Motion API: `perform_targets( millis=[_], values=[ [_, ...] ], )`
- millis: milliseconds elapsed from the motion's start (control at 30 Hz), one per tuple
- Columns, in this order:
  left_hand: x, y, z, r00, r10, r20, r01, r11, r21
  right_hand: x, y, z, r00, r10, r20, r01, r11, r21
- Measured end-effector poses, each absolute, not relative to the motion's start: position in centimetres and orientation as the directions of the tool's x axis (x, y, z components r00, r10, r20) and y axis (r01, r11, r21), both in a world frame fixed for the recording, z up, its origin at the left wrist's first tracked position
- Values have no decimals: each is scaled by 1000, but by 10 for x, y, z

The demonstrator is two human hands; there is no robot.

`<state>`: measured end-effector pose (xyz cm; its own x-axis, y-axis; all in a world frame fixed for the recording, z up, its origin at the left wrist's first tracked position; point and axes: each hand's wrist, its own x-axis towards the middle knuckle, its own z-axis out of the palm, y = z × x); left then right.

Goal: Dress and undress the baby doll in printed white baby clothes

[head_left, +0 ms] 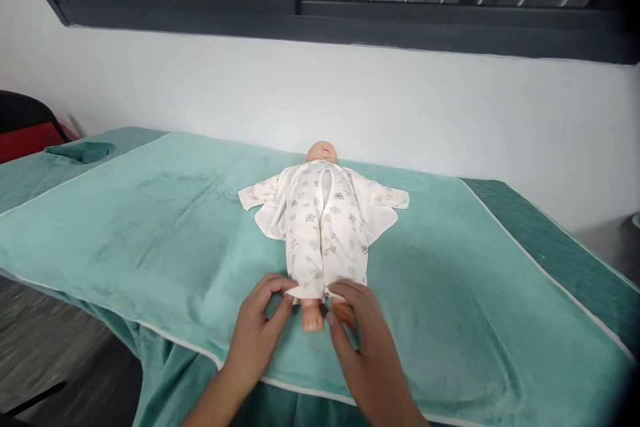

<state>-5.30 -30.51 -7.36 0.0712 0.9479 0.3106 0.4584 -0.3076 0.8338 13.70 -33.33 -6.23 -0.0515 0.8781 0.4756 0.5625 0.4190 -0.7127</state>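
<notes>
One baby doll (323, 151) lies on its back straight ahead of the person, between and just beyond the two hands, its head toward the wall (220, 87) and its feet toward the person. It wears a white printed baby outfit (310, 230), with two sleeves stretched out sideways and two trouser legs lying side by side. The left hand (263, 323) is at the hem of the trouser leg on its side, thumb and forefinger pinching the corner of the cuff. The right hand (367, 337) is curved over the other hem, forefinger touching the fabric and thumb apart from it, lower down; whether it grips the cloth cannot be told. Two doll feet show below the hems: the left-hand foot (313, 317) in plain view between the hands, the right-hand foot (344, 313) partly covered by the right hand's fingers.

A single pale teal cloth (165, 233) with white edging covers the middle of the bench, and darker teal fabric (555, 247) shows beyond it at both ends. The near edge passes beneath the wrists, close below the doll's feet; the far edge meets the wall just behind its head. The cloth spreads wide on either side of the sleeves, leaving more room sideways than forward. One red-and-black chair (27, 123) stands at the far left corner.
</notes>
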Motion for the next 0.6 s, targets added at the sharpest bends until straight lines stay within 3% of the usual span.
perform_targets(
  millis=[167,467,600],
  values=[
    [-49,-326,-46,70,943,326,379,-327,866,114,-325,-40,-213,901,377,669,416,-616],
    [-68,-338,-56,120,951,287,474,-308,825,134,-354,-46,-276,852,444,479,523,-705],
    [-66,-340,-52,90,925,370,541,-357,761,158,-359,-64,-31,889,457,528,403,-748]
  ],
)
